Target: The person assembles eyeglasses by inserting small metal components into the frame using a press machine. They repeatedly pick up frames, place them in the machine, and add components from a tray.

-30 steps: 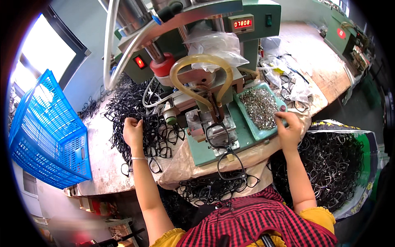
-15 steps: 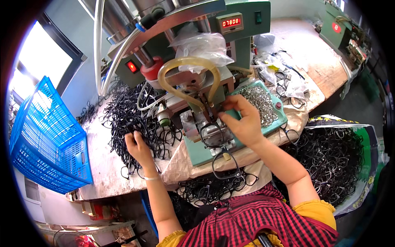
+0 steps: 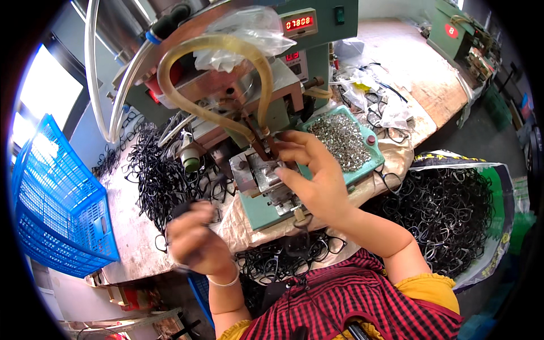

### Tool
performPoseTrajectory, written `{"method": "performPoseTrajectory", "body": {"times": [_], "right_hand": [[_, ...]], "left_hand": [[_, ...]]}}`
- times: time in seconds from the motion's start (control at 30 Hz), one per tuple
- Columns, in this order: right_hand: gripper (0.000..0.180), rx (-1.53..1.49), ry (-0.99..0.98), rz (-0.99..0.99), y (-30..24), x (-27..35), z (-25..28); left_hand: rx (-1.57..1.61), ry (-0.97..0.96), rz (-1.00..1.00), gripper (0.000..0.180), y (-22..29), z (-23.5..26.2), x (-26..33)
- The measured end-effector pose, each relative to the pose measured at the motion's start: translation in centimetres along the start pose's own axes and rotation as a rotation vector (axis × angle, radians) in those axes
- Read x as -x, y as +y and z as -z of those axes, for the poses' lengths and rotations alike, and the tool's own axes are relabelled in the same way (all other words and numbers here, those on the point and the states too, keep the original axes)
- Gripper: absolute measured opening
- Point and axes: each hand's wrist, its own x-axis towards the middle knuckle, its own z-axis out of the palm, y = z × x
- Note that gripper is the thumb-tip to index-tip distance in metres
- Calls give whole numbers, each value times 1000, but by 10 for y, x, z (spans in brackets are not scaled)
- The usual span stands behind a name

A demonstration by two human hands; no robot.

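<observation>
My right hand (image 3: 318, 180) is at the press, thumb and fingers apart beside its metal fixture (image 3: 269, 174). The fingertips are close to the brown prongs (image 3: 263, 146) at the ends of a yellowish hose loop (image 3: 218, 42); I see nothing held in them. My left hand (image 3: 201, 241) is smeared by motion in front of a heap of black eyeglass frames (image 3: 153, 175). Dark blurs show around its fingers, and whether it holds a frame is unclear. Below the fixture, a blurred dark frame (image 3: 298, 245) hangs or falls above more frames (image 3: 263, 262) at the table edge.
A green tray of small metal parts (image 3: 340, 141) sits right of the press. A large sack (image 3: 498, 226) of black frames stands at the lower right. At the left is a blue plastic basket (image 3: 62, 204). Clear plastic bags (image 3: 396, 113) and loose frames lie behind the tray.
My left hand has come off the heap, nearer to me. A black frame that sat in the fixture is out of it, now blurred below. My right-hand fingers have spread. The view has shifted.
</observation>
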Motion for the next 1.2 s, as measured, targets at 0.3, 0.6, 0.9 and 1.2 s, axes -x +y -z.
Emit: {"method": "performPoseTrajectory", "body": {"times": [0.3, 0.6, 0.9, 1.2], "right_hand": [[26, 1220, 137, 215, 82, -16, 125], [12, 1210, -253, 588, 82, -28, 106], [17, 973, 120, 409, 83, -29, 125], [14, 746, 168, 280, 70, -37, 93]], "left_hand": [[-156, -682, -75, 20, -14, -25, 10], [-154, -745, -32, 28, -8, -18, 1], [-813, -5, -18, 19, 44, 61, 41], [-1625, -598, 236, 29, -59, 138, -25]]}}
